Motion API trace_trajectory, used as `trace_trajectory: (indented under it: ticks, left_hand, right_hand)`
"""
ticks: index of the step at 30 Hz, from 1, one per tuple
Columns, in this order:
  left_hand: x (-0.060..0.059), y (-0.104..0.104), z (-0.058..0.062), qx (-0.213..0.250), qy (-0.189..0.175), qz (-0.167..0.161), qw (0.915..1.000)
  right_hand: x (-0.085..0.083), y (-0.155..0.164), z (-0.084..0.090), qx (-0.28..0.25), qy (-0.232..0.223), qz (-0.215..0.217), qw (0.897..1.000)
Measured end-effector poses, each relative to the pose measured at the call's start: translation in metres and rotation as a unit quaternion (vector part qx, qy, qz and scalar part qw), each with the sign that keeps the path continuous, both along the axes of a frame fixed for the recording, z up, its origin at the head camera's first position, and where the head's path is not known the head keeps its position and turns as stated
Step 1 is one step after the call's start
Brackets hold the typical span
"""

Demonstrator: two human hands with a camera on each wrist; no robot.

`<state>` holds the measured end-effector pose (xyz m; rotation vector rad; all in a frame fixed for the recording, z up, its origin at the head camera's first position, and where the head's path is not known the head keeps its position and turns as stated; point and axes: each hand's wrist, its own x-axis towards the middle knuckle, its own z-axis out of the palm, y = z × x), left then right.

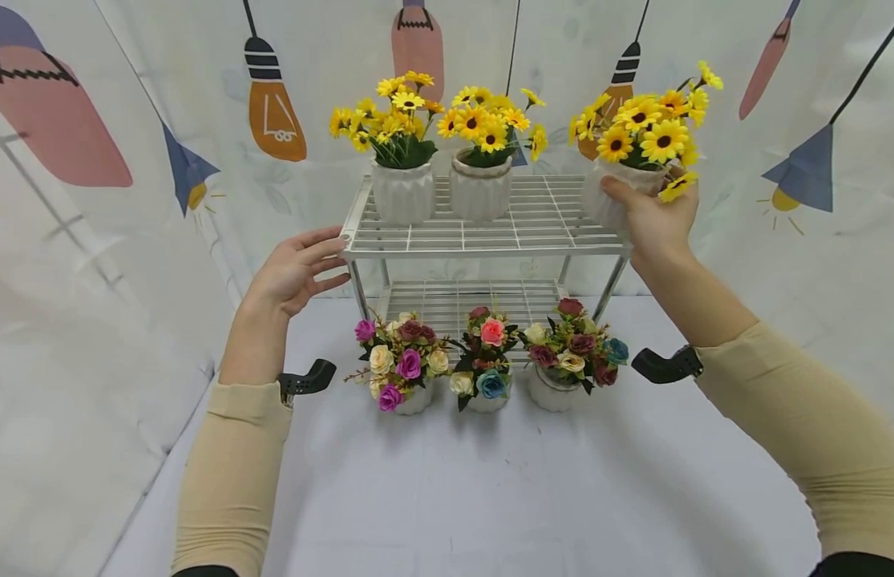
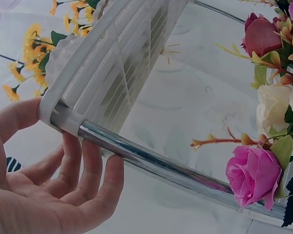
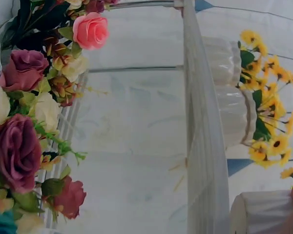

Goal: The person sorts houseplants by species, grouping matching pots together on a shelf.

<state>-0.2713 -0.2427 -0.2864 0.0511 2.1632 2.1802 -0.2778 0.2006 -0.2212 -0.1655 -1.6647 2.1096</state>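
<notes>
Fingers of your left hand point(image 1: 291, 272) are lying straight and relaxed at the left of the frame, their tips touching the left front corner of the white wire rack point(image 1: 483, 240); the left wrist view shows them against the plastic corner piece and the chrome leg point(image 2: 151, 163), curled round nothing. You are steadying the rack rather than holding it.

Moving right along the top shelf, two white ribbed pots of yellow sunflowers are already standing side by side: the left sunflower pot point(image 1: 403, 192) and the middle sunflower pot point(image 1: 480, 188). Below them, in the lower centre of the frame, three pots of mixed roses point(image 1: 486, 361) are standing in a row on the white table point(image 1: 490, 497), just in front of the rack's bottom shelf.

At the upper right, your right hand point(image 1: 652, 220) is gripping the third sunflower pot point(image 1: 623, 196), thumb and fingers wrapped round its wall, and the pot is tilting at the right end of the top shelf, seemingly not fully set down. By my judgement you are placing this last sunflower pot. The next move calls for levelling it, lowering it flat onto the wire beside the middle one, then loosening your fingers without catching the blooms.
</notes>
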Motion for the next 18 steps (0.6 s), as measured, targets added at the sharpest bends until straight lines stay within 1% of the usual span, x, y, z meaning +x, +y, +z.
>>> trace_trajectory:
  ticks: [3,6,11,18]
  left_hand:
    - [0.0,0.0,0.0,0.001,-0.001,0.0,1.0]
    - [0.0,-0.001,0.001,0.001,-0.001,0.0,1.0]
    - [0.0,-0.001,0.002,0.005,-0.006,-0.004,1.0]
    - [0.001,0.0,0.0,0.004,-0.007,-0.002,1.0]
  right_hand:
    - [-0.009,-0.01,-0.001,0.027,-0.008,-0.001,1.0]
    - [-0.017,-0.021,-0.002,0.049,-0.029,-0.001,0.998]
    - [-0.029,-0.034,-0.002,0.069,-0.058,-0.008,0.996]
    - [-0.044,-0.046,-0.004,0.089,-0.065,-0.019,0.994]
